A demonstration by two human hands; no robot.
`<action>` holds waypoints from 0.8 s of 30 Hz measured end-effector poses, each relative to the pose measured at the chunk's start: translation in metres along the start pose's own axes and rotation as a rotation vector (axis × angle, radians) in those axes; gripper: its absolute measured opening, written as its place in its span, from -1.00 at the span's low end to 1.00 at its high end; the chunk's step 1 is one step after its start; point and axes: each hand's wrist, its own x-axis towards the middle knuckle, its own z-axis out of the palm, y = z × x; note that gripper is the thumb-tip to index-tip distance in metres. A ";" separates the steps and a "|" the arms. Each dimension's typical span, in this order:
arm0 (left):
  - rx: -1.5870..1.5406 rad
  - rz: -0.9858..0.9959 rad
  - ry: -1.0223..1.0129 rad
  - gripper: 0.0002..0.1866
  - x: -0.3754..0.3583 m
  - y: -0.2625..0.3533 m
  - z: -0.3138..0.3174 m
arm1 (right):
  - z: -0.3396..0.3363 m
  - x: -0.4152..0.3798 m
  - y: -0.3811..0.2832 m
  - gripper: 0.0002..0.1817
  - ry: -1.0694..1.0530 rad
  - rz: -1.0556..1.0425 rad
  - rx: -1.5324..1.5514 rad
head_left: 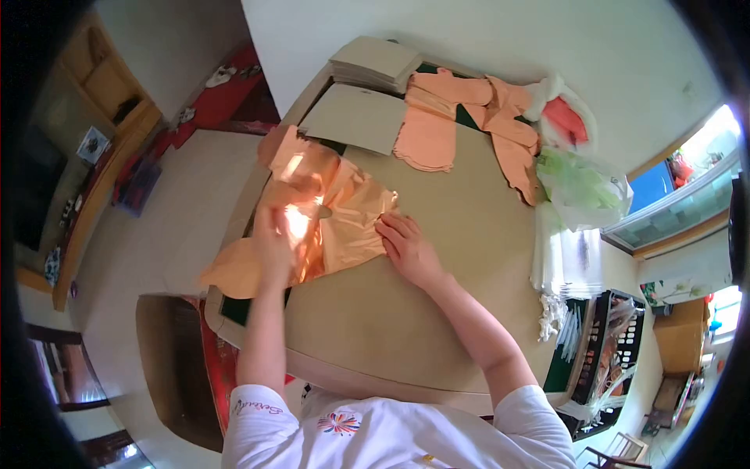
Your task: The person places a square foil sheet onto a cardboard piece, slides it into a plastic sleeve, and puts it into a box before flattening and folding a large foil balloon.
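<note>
A flat, shiny rose-gold foil balloon point(351, 238) is spread at the left side of the table, with a small dark oval spot near its middle. At its right edge, my right hand point(409, 248) has its fingers closed on the foil. My left hand point(273, 234) is over the foil's left part, where glare and blur hide its fingertips. A matte pinkish lobe point(234, 270) of the foil hangs over the table's left edge.
Grey-beige card sheets point(355, 117) lie at the back left. Beside them rest stacked flat foil pieces point(428, 141) and another foil pile point(512, 137). Plastic bags point(582, 187), clear packets point(578, 262) and a black basket point(613, 344) line the right. An open cardboard box point(176, 367) stands left.
</note>
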 end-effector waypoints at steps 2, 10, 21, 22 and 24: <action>0.052 -0.103 0.131 -0.78 0.047 -0.041 -0.044 | -0.001 0.003 0.003 -0.72 -0.017 -0.005 0.013; 0.210 -0.299 0.490 -0.68 0.214 -0.214 -0.279 | -0.003 0.001 0.002 -0.71 -0.032 0.001 0.012; -0.124 -0.157 0.554 -0.42 0.234 -0.057 -0.296 | -0.001 0.003 0.002 -0.73 -0.008 -0.025 -0.004; -0.233 -0.087 0.450 -0.46 0.211 -0.006 -0.256 | -0.002 0.002 0.003 -0.73 -0.006 -0.027 0.004; -0.182 0.086 0.162 -0.59 0.163 0.063 -0.194 | -0.009 0.001 0.000 -0.73 0.004 0.080 0.112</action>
